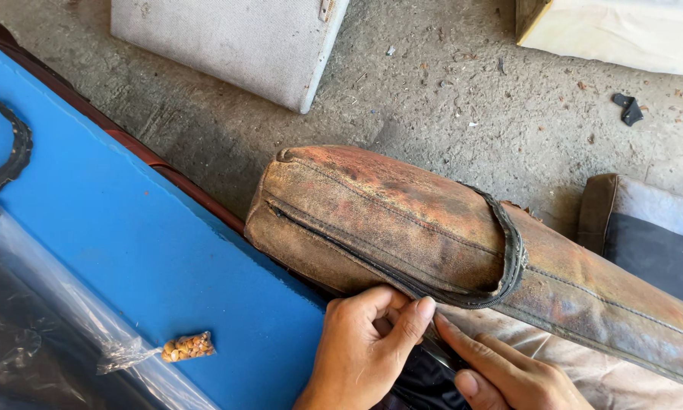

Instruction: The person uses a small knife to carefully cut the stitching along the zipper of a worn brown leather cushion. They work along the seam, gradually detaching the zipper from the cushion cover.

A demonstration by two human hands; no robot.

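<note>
Cushion (402, 220), brown, worn and stained, lies slantwise across the concrete floor (432, 91), its near edge held by both hands. Left hand (364, 349) pinches the dark zipper seam (432, 292); right hand (508, 376) presses fingers together beside it. Blue board (129, 228) lies left, grey panel (227, 42) far.

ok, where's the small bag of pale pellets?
Head view, lower left: the small bag lies on the blue board, beside clear plastic sheeting, left of the left hand.

Bright daylight, sharp focus; sun rakes the concrete floor (447, 99), the worn brown cushion (402, 220) throwing shade beneath, slight sheen on clear plastic (68, 319).
</note>
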